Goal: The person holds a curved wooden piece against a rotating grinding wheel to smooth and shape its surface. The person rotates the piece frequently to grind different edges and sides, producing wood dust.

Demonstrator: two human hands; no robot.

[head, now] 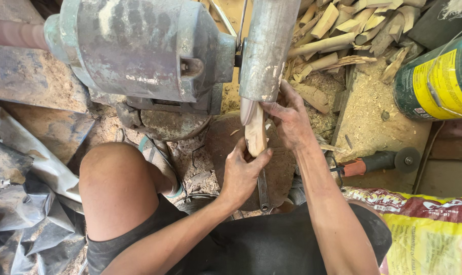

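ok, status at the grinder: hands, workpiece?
Left hand and right hand both grip wooden piece. Tip against sanding belt. Nothing between.

The motor housing [144,48] blocks the left; the wood scrap pile [343,30] crowds the right; sawdust floor [373,117] lies open.

Left hand [242,173] and right hand [290,118] close together, grips apparently closed.
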